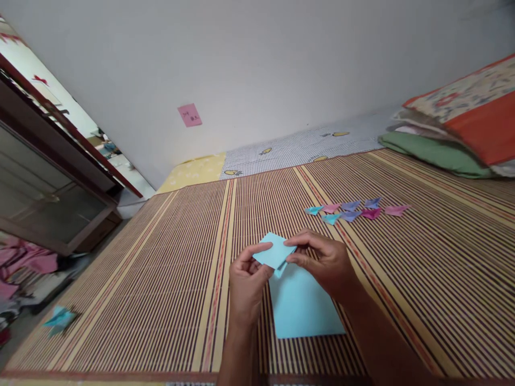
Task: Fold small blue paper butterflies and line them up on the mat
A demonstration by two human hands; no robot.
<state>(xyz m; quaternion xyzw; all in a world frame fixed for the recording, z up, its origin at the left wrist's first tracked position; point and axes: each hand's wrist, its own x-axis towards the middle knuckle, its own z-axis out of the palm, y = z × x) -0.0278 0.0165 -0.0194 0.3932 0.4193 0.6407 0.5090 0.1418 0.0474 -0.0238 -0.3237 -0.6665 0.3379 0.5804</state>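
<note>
A small folded piece of light blue paper (pixel 275 252) is held up between my two hands, its shape a rough diamond with a loose flap at the lower right. My left hand (pixel 250 271) pinches its left corner, forefinger on top and thumb at the lower edge. At the right corner my right hand (pixel 322 257) grips it between thumb and fingers. Below them a larger flat sheet of light blue paper (pixel 306 308) lies on the striped mat (pixel 177 279), its top part hidden behind my hands and the folded piece.
Several small folded paper shapes, among them a magenta one (pixel 370 213), lie in two rows beyond my right hand. A crumpled blue paper piece (pixel 60 319) sits at the mat's left edge. Folded bedding (pixel 434 153) is piled at the right by the wall (pixel 281 64).
</note>
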